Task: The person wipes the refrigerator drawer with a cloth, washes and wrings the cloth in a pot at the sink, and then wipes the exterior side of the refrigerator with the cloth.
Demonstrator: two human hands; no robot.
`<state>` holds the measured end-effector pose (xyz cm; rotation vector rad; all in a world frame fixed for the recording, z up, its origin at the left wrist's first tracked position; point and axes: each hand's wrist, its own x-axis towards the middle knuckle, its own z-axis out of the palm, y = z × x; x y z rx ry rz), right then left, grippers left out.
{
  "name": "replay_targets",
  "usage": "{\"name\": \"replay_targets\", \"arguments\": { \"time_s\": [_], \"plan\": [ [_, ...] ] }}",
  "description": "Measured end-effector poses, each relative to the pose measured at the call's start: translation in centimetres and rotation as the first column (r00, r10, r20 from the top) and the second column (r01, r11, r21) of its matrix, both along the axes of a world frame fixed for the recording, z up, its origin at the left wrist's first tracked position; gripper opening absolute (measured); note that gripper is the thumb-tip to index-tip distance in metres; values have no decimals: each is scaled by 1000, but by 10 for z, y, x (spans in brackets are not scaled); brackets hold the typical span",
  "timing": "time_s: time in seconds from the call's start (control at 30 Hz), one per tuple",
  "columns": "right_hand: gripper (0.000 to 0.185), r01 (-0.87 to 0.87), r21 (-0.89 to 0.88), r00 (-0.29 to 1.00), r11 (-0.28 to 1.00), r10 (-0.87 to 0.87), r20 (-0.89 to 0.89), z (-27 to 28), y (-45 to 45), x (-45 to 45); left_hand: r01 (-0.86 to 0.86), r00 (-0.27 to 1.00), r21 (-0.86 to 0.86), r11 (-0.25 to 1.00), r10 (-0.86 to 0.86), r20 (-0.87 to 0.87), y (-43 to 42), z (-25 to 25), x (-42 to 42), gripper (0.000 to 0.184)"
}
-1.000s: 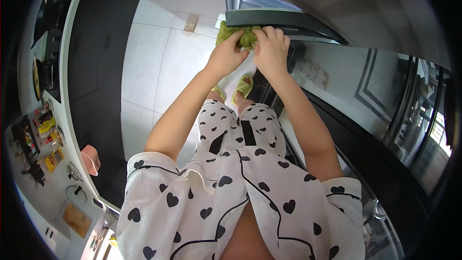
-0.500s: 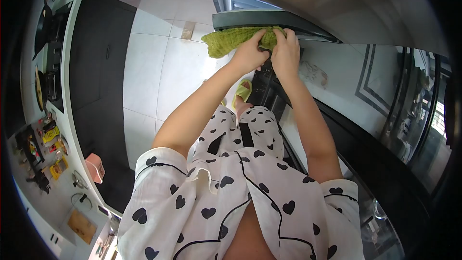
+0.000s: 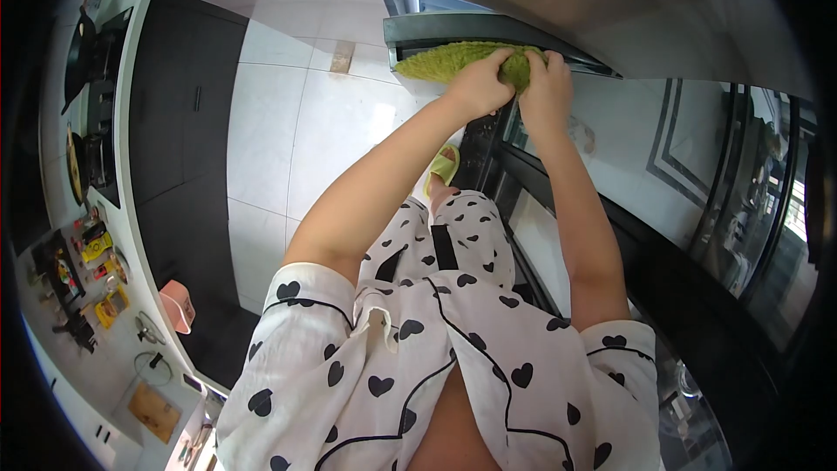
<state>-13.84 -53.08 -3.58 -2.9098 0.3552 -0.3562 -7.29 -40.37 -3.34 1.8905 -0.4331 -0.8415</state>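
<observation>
Left hand (image 3: pixel 479 87) and right hand (image 3: pixel 546 94), grip closed on a green cloth (image 3: pixel 436 62) | along the dark door edge (image 3: pixel 432 30) | looks soft, light, floppy | best held by its bunched end

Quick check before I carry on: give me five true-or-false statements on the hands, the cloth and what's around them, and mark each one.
1. The left hand and right hand are both on the green cloth. True.
2. The cloth lies flat on the floor. False: the hands hold it up, above the floor.
3. A pink container is at the edge of the counter. True.
4. The visible slipper is black. False: the slipper is yellow-green.
5. The white top has black hearts on it. True.
</observation>
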Motion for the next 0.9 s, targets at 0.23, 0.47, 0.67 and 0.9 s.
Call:
{"name": "replay_targets", "arguments": {
  "time_s": [0.23,0.47,0.67,0.9],
  "plan": [
    [38,105,27,989,994,-101,-103,13,14,3,19,859,354,935,-196,472,8,5,-9,57],
    [35,-12,169,996,985,27,-87,-4,83,19,-114,899,474,873,-112,423,80,5,-11,60],
    [40,-175,150,982,973,184,-46,0,85,12,-122,920,355,927,-28,390,98,-10,-15,62],
    [35,-29,61,999,998,28,17,-4,28,-9,-6,995,99,995,-4,104,51,-16,-25,69]
  ]
}}
